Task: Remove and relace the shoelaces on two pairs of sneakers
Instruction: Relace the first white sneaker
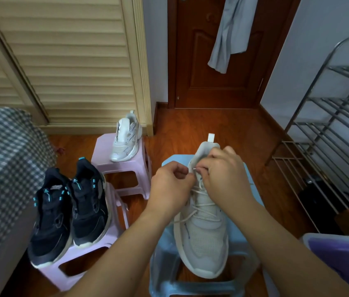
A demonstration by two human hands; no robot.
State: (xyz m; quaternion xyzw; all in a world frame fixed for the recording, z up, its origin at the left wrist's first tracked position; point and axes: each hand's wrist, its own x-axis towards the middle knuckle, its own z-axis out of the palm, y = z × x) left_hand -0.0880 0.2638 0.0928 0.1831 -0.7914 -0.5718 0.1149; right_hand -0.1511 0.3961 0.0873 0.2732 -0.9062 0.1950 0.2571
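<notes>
A white sneaker (pixel 203 236) lies on a light blue stool (pixel 169 260) in front of me, toe toward me. Its cream shoelace (pixel 201 205) crosses several lower eyelets. My left hand (pixel 170 187) is curled at the sneaker's left side and pinches the lace near its tip. My right hand (pixel 225 176) covers the upper eyelets and tongue and pinches the lace end there. The second white sneaker (pixel 126 138) stands on a pink stool (pixel 122 163) farther back. A black pair (pixel 68 211) with teal accents sits on another pink stool (pixel 83 256) at the left.
A checked bed cover (pixel 4 163) fills the left edge. A metal shoe rack (pixel 327 133) stands along the right wall. A purple-lidded bin (pixel 340 254) is at the lower right. A brown door (pixel 218 61) with a hanging grey garment and louvred wardrobe doors (pixel 72 61) lie beyond.
</notes>
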